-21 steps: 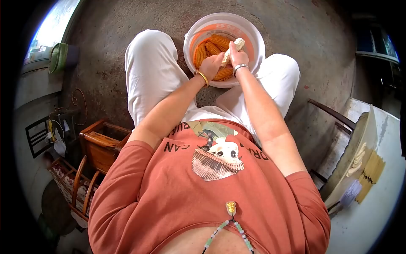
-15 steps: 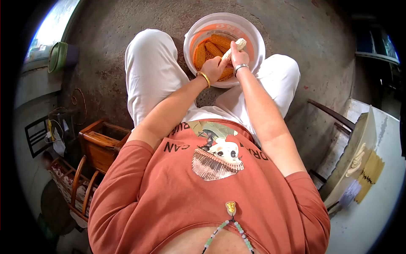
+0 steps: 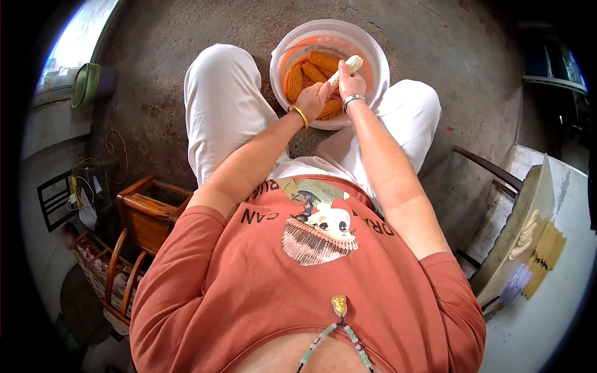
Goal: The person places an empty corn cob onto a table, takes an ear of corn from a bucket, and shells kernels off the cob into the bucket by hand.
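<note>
"Since the white-trousered legs (image 3: 224, 99) spread to either side of the grip, what stands between them?"

"1 white bucket (image 3: 382, 62), directly below the grip; I'd say the knees flank it so that it sits within easy reach of both arms"

"And inside it?"

"A heap of orange ears of corn (image 3: 324, 61), underneath the grip and mostly to its left, lying at several angles; the hands hide part of it, so I can't give a count"

"How are the 2 hands set, then?"

"Both are closed around 1 pale cob (image 3: 354, 64). The left hand (image 3: 313, 101) clasps its near end, the lower fingers hidden from view; the right hand (image 3: 352, 86) wraps it farther along, thumb laid on top"

"Where exactly is the cob?"

"Within the grip, above the bucket's mouth, slanting so that its far tip pokes out past the right thumb. It looks bare where it shows. My guess is that 2 hands steady it better, and any loose bits would drop inside"

"Anything smaller?"

"Just behind the grip, a gold bracelet (image 3: 301, 117) on the left wrist and a silver band (image 3: 354, 98) on the right"
</note>
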Tool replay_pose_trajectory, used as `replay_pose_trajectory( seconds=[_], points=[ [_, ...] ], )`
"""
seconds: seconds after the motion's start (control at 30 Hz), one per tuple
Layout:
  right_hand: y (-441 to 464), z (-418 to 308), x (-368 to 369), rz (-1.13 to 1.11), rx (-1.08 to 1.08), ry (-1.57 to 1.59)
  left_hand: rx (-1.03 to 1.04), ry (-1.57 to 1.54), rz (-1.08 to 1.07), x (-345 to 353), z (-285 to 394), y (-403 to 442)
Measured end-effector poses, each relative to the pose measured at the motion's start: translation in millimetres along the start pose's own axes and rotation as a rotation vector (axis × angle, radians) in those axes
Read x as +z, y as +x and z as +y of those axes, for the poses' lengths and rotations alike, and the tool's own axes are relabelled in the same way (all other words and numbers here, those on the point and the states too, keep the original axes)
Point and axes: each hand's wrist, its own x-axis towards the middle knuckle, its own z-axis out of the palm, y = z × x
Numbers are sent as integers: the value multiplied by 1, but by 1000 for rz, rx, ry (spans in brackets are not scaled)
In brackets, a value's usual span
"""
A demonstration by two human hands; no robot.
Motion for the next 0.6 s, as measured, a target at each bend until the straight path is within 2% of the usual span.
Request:
replay_pose_trajectory(
  seconds=[0.17, 0.37, 0.47, 0.6],
  points=[
    [3, 4, 2, -13, 11, 6, -115, -283, -5, -2, -5, 5],
    [-11, -8, -5, -31, 27, 86, -436, -399, -86, -10, 13, 3],
    [7, 9, 4, -1, 37, 163, -490, -388, -87, -12, 7, 6],
    [1, 1, -3, -88, 18, 583, -462, -443, 36, -8, -5, 8]
  ],
)
